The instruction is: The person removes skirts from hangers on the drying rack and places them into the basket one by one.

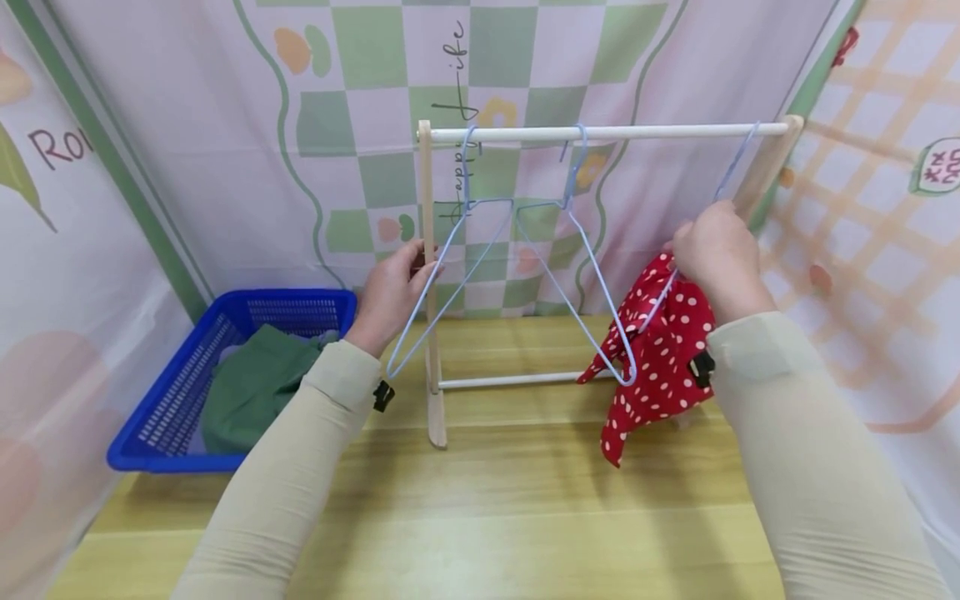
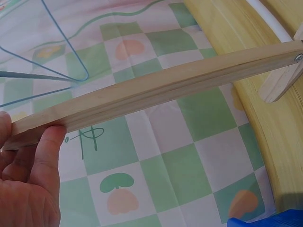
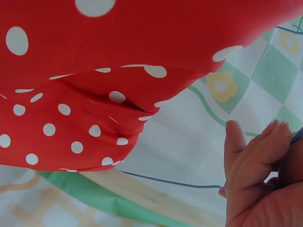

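Our left grip [image 1: 392, 290] holds the wooden post [image 1: 428, 187], maybe to steady the rack [image 1: 525, 134]; our right grip [image 1: 717, 252] pinches the hanger [image 1: 737, 161] with the red cloth [image 1: 667, 354].

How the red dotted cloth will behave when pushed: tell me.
Probably floppy: the red dotted cloth droops in loose folds. Likely light for its size, as it looks thin. A push would probably make it sway, since its lower part dangles.
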`<state>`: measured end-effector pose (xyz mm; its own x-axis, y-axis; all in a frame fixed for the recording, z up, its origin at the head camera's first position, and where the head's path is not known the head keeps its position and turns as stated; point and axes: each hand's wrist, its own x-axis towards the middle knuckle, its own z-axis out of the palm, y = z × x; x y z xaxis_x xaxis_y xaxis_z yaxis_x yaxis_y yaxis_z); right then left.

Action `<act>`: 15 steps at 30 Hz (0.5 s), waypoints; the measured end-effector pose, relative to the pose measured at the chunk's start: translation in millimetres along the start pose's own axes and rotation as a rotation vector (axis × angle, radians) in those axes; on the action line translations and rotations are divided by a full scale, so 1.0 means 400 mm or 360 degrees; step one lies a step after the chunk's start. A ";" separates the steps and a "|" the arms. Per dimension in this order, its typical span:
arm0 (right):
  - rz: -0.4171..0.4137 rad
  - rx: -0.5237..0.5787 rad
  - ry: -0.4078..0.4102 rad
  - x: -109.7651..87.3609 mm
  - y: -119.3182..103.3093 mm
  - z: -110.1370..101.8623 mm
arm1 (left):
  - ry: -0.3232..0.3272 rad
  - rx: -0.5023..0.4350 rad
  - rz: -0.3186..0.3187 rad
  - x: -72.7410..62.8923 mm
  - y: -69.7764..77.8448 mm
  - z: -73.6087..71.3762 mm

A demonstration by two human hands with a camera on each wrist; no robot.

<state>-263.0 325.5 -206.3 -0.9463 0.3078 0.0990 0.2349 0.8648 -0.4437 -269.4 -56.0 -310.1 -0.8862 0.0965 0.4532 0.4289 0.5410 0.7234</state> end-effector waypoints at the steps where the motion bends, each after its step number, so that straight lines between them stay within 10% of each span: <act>1: -0.0002 0.0001 -0.0001 0.001 0.000 0.000 | 0.0002 -0.0001 0.0000 0.000 0.000 0.000; 15: -0.0060 0.0086 -0.0031 0.000 0.003 0.000 | -0.0009 0.0021 -0.0020 -0.001 0.001 0.000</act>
<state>-262.6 326.5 -207.0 -0.9585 0.2672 0.0991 0.1874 0.8529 -0.4874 -268.8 -55.7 -309.9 -0.8925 0.0941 0.4411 0.4153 0.5530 0.7223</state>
